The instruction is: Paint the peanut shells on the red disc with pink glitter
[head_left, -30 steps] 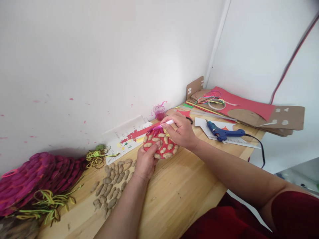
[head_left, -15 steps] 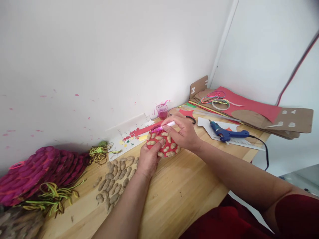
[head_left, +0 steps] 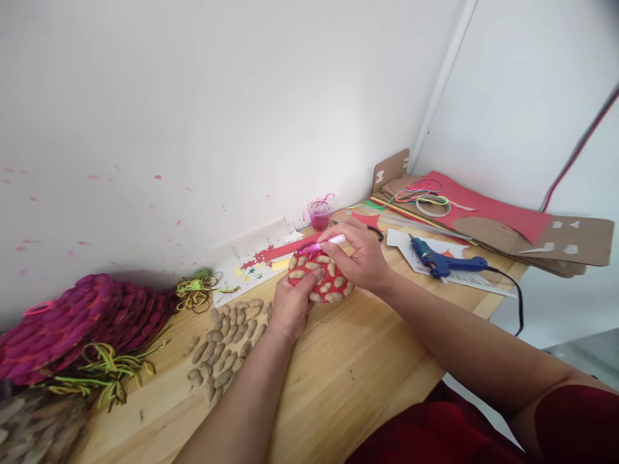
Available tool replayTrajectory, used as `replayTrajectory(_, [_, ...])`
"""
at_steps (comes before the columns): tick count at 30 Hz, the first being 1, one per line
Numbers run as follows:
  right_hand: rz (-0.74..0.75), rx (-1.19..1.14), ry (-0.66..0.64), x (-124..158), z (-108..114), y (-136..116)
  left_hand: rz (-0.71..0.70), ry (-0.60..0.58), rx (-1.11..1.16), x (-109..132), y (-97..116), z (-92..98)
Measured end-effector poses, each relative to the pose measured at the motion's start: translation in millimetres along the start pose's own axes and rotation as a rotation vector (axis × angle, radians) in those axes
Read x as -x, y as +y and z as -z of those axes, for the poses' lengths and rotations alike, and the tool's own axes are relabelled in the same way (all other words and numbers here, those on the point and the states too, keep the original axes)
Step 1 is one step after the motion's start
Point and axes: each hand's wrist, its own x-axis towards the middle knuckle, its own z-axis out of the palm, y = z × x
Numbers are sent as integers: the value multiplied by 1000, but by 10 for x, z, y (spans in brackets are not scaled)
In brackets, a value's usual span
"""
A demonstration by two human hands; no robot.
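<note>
A round red disc (head_left: 333, 283) covered with peanuts in their shells is tilted up above the table. My left hand (head_left: 293, 303) grips its near left edge, thumb on top. My right hand (head_left: 360, 254) pinches a white-handled paintbrush (head_left: 331, 242); its pink-stained tip touches the far edge of the disc, where the peanuts are magenta. The bristles are hard to make out. Behind the disc, against the wall, stands a clear cup (head_left: 319, 216) of pink paint. Loose peanuts (head_left: 222, 351) lie on the table left of my left forearm.
Magenta peanut-covered discs (head_left: 91, 322) are stacked at left, near green and yellow yarn (head_left: 106, 374). A white sheet (head_left: 227, 283) holds small paper stars. On the right lie a blue glue gun (head_left: 442, 261) with a cord, a tape roll (head_left: 432, 205) and cardboard with red paper (head_left: 512, 209).
The whole view has shifted slightly. My right hand and the brush have barely moved along the disc's far edge, and my left hand keeps its hold.
</note>
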Motion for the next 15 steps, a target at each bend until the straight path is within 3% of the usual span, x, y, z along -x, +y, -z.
replayTrajectory(15, [-30,4,47,5,-19,5,8,4,14,-4,1,-1])
